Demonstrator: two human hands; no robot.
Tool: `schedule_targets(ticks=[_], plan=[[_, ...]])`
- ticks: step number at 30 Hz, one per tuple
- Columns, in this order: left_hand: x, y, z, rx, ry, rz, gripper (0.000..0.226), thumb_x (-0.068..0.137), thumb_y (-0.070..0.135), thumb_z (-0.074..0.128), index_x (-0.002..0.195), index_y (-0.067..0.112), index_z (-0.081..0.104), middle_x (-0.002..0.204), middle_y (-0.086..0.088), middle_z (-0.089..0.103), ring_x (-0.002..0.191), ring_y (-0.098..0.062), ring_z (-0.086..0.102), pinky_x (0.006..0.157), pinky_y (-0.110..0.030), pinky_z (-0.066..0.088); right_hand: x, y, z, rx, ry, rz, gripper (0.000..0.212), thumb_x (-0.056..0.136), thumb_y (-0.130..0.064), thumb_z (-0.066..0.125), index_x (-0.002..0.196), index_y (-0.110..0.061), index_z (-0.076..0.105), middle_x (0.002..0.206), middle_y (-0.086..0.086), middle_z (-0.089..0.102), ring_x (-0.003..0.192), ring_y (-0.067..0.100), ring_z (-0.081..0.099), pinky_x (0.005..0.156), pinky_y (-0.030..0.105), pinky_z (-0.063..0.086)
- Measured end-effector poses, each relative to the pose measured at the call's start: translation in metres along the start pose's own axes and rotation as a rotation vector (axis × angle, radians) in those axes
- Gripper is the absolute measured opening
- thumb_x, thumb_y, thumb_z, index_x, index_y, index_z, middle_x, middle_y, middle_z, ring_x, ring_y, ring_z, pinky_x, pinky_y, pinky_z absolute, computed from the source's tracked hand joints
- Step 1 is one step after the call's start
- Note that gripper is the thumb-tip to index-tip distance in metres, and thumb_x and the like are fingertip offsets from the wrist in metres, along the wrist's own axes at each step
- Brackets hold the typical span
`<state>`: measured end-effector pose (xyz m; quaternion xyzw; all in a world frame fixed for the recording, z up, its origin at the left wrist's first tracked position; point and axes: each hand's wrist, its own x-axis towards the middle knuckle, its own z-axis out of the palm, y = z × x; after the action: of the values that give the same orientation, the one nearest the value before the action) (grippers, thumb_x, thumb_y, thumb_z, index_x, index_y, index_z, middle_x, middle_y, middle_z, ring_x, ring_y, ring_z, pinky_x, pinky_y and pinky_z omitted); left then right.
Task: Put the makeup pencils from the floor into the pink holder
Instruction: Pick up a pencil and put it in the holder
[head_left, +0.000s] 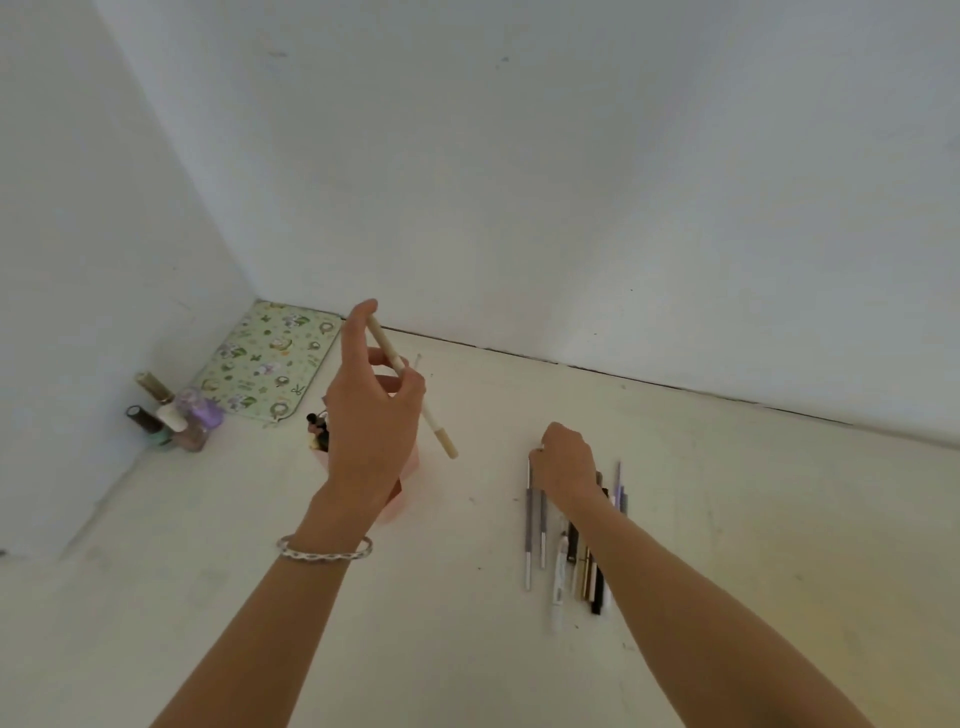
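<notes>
My left hand (371, 415) pinches a cream makeup pencil (441, 434) between thumb and fingers, held slantwise above the pink holder (405, 483). The hand and wrist hide most of the holder; a few dark items stick out of its left side. Several makeup pencils (540, 525) lie side by side on the floor to the right, grey, white, black, gold and lilac. My right hand (566, 462) is down on the far ends of these pencils with its fingers curled over them; which pencil it holds is hidden.
A green patterned mat (265, 358) lies in the corner where the two white walls meet. Nail polish bottles (176, 415) stand in a cluster by the left wall. The floor is pale and bare in front of me.
</notes>
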<state>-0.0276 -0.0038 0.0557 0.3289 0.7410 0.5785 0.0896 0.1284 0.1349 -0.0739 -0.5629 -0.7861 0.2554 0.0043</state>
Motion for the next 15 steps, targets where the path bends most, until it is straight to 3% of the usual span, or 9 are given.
schedule_targets(ticks=[4,8,13,15], plan=[[0.008,0.001,-0.007,-0.006,0.066,0.035,0.050,0.094,0.013,0.056,0.135,0.037,0.041,0.095,0.005,0.062,0.072,-0.011,0.071,0.060,-0.023,0.058,0.008,-0.018,-0.036,0.034,0.239,-0.058,0.017,0.087,-0.011,0.050,0.098,-0.002,0.059,0.095,0.013,0.063,0.085,0.031,0.060,0.068,0.032,0.043],[0.024,-0.009,-0.015,0.104,0.120,0.087,0.037,0.096,0.014,0.053,0.128,0.032,0.046,0.093,0.006,0.061,0.076,-0.010,0.071,0.062,-0.010,0.050,0.007,-0.051,-0.078,0.405,0.472,-0.149,0.014,0.084,-0.011,0.054,0.096,-0.009,0.060,0.087,0.004,0.063,0.077,0.022,0.058,0.071,0.033,0.047],[0.023,-0.033,-0.012,0.433,0.026,0.147,0.034,0.096,0.011,0.055,0.127,0.022,0.049,0.091,0.002,0.064,0.082,-0.017,0.063,0.075,-0.032,0.054,-0.011,-0.089,-0.081,0.762,0.540,-0.311,0.016,0.086,-0.006,0.056,0.099,-0.012,0.062,0.087,0.003,0.065,0.070,0.016,0.056,0.069,0.025,0.048],[0.020,-0.043,-0.010,0.625,-0.046,0.180,0.031,0.095,0.010,0.057,0.125,0.017,0.057,0.099,-0.002,0.066,0.098,-0.023,0.061,0.087,-0.037,0.050,-0.018,-0.099,-0.070,0.813,0.536,-0.365,0.015,0.088,-0.004,0.056,0.100,-0.012,0.062,0.090,0.003,0.065,0.072,0.015,0.058,0.068,0.020,0.047]])
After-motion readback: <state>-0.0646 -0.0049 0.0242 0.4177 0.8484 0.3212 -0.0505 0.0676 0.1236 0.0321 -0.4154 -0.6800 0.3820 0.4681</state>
